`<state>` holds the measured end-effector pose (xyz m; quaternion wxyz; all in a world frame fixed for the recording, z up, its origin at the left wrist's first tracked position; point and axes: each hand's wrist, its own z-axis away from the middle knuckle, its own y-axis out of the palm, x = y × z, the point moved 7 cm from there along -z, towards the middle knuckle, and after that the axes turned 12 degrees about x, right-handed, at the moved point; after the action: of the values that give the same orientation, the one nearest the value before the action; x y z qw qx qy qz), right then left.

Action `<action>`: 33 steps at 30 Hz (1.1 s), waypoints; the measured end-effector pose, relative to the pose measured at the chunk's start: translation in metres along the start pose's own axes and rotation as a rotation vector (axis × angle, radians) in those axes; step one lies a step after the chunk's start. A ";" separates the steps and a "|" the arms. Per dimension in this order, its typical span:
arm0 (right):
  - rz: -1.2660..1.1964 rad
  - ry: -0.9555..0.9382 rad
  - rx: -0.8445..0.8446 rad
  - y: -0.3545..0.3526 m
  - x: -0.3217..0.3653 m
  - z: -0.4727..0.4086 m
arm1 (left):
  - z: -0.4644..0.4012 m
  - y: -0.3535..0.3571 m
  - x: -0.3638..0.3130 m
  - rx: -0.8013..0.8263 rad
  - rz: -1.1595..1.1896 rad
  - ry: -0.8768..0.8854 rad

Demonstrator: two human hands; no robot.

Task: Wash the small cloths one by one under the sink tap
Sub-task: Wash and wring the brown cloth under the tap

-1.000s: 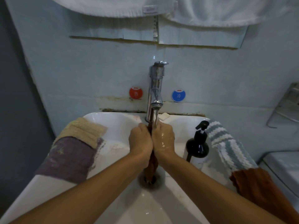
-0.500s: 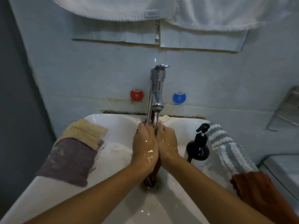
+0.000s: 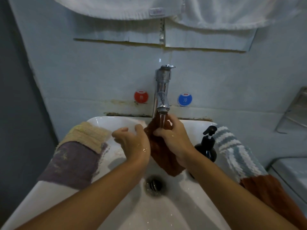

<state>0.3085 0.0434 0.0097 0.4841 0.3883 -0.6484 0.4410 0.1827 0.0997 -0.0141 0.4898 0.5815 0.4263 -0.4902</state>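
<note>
Your right palm is turned away from the camera, so you cannot see how much of the rust cloth (image 3: 163,156) is bunched inside it, and the cloth's upper edge is lost behind the water stream (image 3: 162,121) and your fingers. The white towels (image 3: 207,12) overhead are cut off by the top of the frame, the metal rack (image 3: 294,110) runs off the right edge, and the print on the red sticker (image 3: 141,96) and blue sticker (image 3: 184,99) is too small to read. Your right hand (image 3: 174,136) grips the rust cloth, fingers curled round its upper part, holding it right under the tap (image 3: 162,90) so the stream lands on the fabric just beside your fingertips. Your left hand (image 3: 132,141) is wet and half open, fingers loosely bent and holding nothing; whether its side brushes the cloth's left edge you cannot tell. The cloth hangs down from your right hand between both wrists, its lower corner above the drain (image 3: 155,185) in the sink (image 3: 166,213). On the left rim a beige cloth (image 3: 88,136) overlaps a purple cloth (image 3: 71,165). On the right rim sit a dark pump bottle (image 3: 206,146), a striped cloth (image 3: 235,151) and an orange cloth (image 3: 272,195).
</note>
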 end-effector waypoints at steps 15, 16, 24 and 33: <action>0.306 0.304 0.201 0.004 -0.014 0.002 | -0.014 0.016 -0.029 0.257 -0.439 0.428; 0.287 0.356 0.267 0.010 -0.019 0.005 | -0.015 0.013 -0.035 0.221 -0.400 0.455; 0.115 0.392 0.294 0.015 -0.035 0.009 | -0.035 -0.021 -0.051 -0.039 -0.190 0.390; -0.064 0.165 -0.054 0.019 -0.024 0.008 | -0.006 0.019 0.034 0.216 0.014 -0.333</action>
<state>0.2941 0.0432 -0.0184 0.5600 0.3583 -0.6051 0.4381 0.2078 0.1031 -0.0441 0.4915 0.5445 0.2805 -0.6191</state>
